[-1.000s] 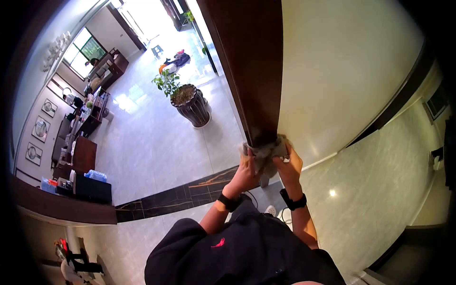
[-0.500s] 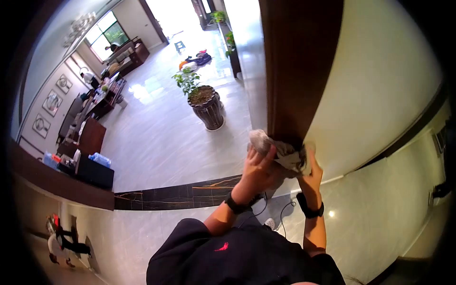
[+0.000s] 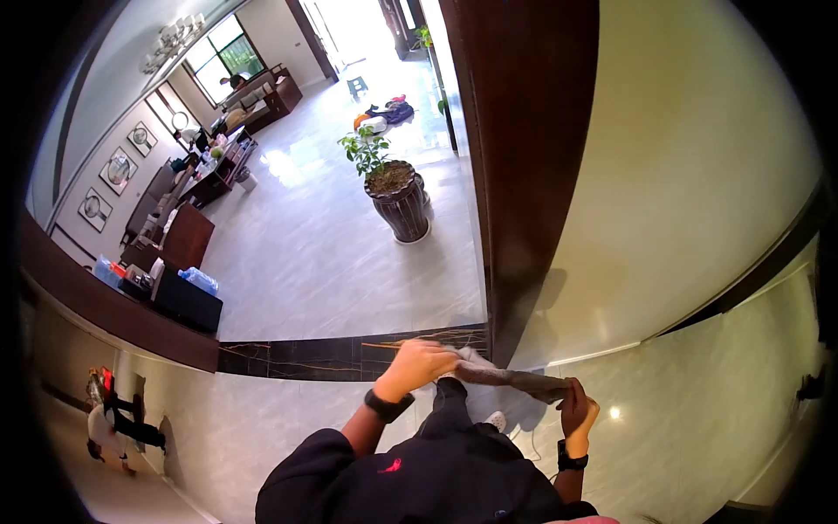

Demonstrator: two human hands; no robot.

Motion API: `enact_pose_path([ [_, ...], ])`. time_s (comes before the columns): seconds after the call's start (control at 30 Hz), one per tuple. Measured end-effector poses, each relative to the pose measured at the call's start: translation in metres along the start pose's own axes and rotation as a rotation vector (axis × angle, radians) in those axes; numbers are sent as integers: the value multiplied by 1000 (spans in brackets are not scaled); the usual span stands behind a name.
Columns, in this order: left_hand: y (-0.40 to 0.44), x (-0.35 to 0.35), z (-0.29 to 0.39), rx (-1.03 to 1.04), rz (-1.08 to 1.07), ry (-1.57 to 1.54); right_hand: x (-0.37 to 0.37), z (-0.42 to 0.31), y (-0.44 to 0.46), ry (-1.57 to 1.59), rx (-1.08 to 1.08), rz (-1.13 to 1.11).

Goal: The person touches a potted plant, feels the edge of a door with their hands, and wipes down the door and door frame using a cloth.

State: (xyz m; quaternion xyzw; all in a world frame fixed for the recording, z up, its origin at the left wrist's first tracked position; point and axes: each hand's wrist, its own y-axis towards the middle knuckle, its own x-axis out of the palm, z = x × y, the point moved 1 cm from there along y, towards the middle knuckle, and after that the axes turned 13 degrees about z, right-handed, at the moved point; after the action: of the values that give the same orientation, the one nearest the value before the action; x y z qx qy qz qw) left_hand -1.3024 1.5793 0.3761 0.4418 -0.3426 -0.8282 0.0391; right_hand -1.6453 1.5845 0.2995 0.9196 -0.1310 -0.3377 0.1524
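Left hand (image 3: pixel 417 365) grips one end of the grey cloth (image 3: pixel 511 377).

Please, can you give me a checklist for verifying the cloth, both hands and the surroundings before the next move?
1. Cloth held at both ends, by left hand and right hand: ok.
2. Cloth spread flat: not ok, it is bunched into a narrow strip.
3. Cloth clear of the door post: cannot tell, they appear close together.
4. Cloth clean: cannot tell.
5. Potted plant away from hands: ok, beyond the black floor strip.
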Motion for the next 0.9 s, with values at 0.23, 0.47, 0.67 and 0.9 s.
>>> enact_pose_path([
  [0.23,20,-23,22,-581,295,-261,14,-73,22,434,-248,449],
  [0.47,105,-18,50,-145,562,-578,34,-160,109,544,-698,201],
  [0.67,98,68,-3,-270,278,-687,99,-170,137,122,-973,857],
  [0.9,23,146,-28,-440,4,-763,132,-86,79,-147,-269,-465],
])
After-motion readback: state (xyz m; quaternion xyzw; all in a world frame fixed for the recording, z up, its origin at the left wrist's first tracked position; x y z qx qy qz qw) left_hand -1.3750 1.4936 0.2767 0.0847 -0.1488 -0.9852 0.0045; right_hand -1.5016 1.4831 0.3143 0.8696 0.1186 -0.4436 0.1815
